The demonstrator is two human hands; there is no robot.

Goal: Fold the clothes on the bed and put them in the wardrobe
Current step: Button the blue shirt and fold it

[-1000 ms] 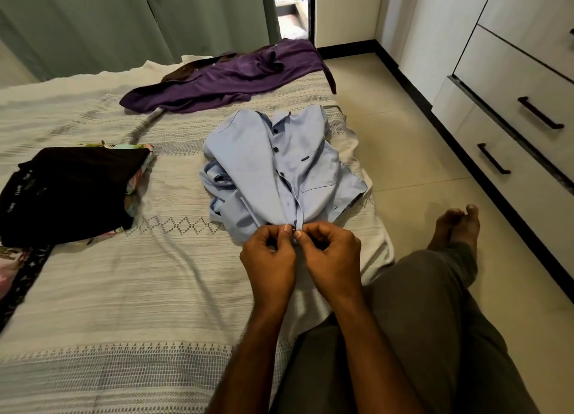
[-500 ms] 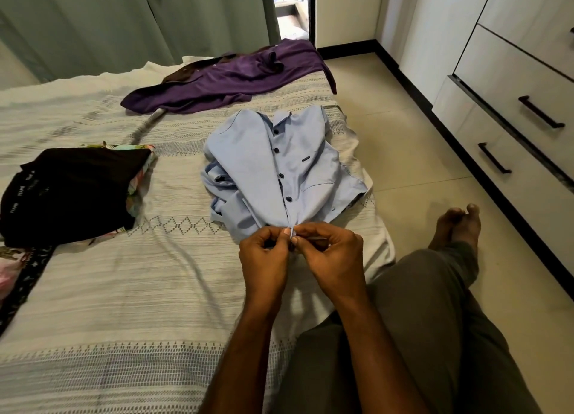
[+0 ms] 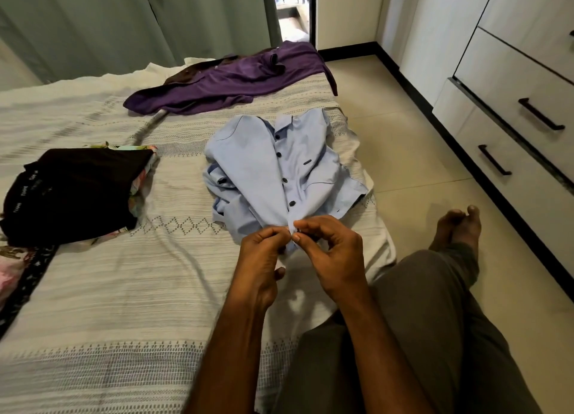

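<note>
A light blue shirt (image 3: 264,165) with dark buttons lies crumpled on the bed (image 3: 108,289), collar away from me. My left hand (image 3: 261,258) and my right hand (image 3: 332,258) meet at its near hem, each pinching the buttoned front edge between thumb and fingers. A purple shirt (image 3: 223,81) lies spread out at the far end of the bed. A folded black garment (image 3: 77,190) sits on a small pile at the left. The wardrobe (image 3: 512,81), white with black handles, stands at the right.
My leg in grey trousers (image 3: 435,320) stretches over the bed's right edge, foot (image 3: 456,227) on the tiled floor (image 3: 403,152) between bed and wardrobe. Green curtains (image 3: 124,19) hang behind the bed. Floral cloth (image 3: 12,273) lies at the left edge.
Both hands keep working at the shirt's lower front edge; they have shifted slightly and the fingers of my right hand have spread. The clothes on the bed have not moved.
</note>
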